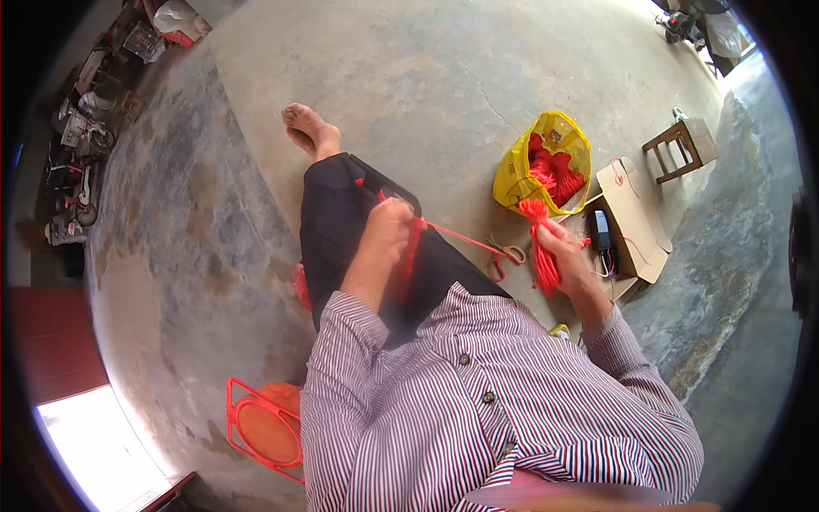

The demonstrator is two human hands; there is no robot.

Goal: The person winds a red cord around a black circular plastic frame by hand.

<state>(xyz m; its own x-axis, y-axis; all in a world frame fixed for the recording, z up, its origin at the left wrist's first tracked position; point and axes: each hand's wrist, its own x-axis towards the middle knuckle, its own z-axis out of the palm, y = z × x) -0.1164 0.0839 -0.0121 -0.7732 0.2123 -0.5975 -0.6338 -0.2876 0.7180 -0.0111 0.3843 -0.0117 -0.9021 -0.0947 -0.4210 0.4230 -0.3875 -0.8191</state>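
My left hand (pixel 389 227) is closed over my lap, pinching a red cord (pixel 461 235). From there the cord runs taut to the right, toward my other hand. Loose red strands, blurred, hang below the left fist across my dark trousers. Out to the right, my right hand (pixel 560 249) is wrapped round a bundle of red cord (pixel 543 256), its looped top sticking up above the fingers. Between the hands, a pair of scissors (pixel 514 254) with orange handles lies beyond my lap, partly behind the cord.
Just past my right hand stands a yellow bag (pixel 512 175) holding red cord bundles (pixel 554 175). Beside it is an open cardboard box (pixel 636 218) with a dark device (pixel 602 230) and wires. A wooden stool (pixel 695 145) stands farther right. An orange plastic frame (pixel 235 418) is at lower left.
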